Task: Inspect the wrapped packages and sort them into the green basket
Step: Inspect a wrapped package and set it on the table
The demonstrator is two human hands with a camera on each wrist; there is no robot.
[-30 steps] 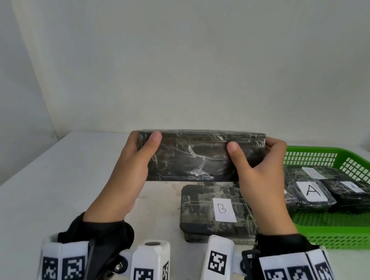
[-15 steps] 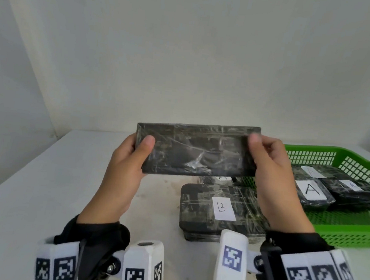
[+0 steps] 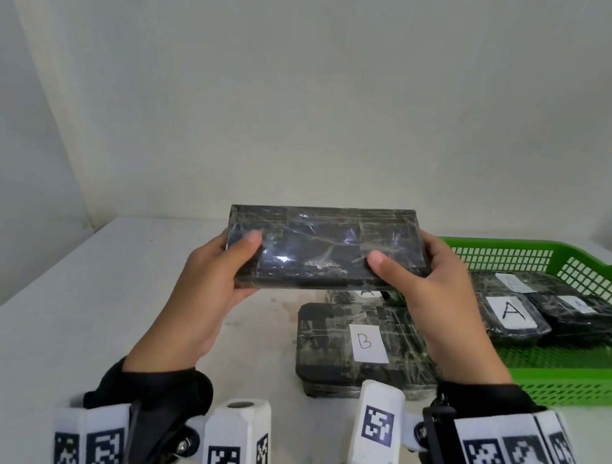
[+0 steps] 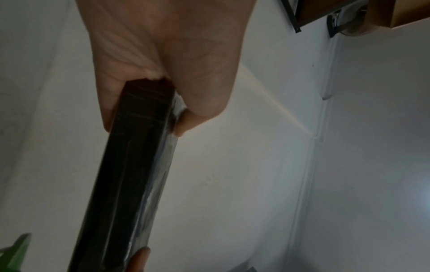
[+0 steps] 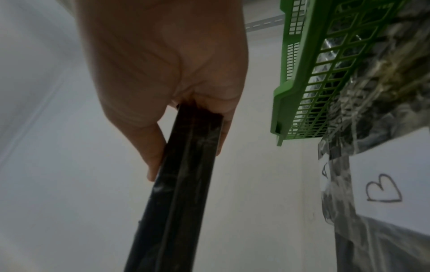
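Observation:
I hold a dark package wrapped in clear film (image 3: 323,246) above the table, its broad face tilted up towards me. My left hand (image 3: 217,279) grips its left end, thumb on top (image 4: 163,95). My right hand (image 3: 429,292) grips its right end with the thumb on the upper face (image 5: 186,103). No label shows on the package's visible face. The package's narrow edge (image 4: 130,174) (image 5: 179,184) fills both wrist views. To the right stands the green basket (image 3: 581,382) (image 5: 300,88).
A wrapped package labelled B (image 3: 364,353) lies on the white table (image 3: 45,319) under my hands, another partly hidden behind it. In the basket lie several packages, one labelled A (image 3: 510,311). The wall stands close behind the table.
The held package has tipped from standing on edge to its broad face turned up. My right hand shifted its grip along the right end, and both hands moved slightly nearer.

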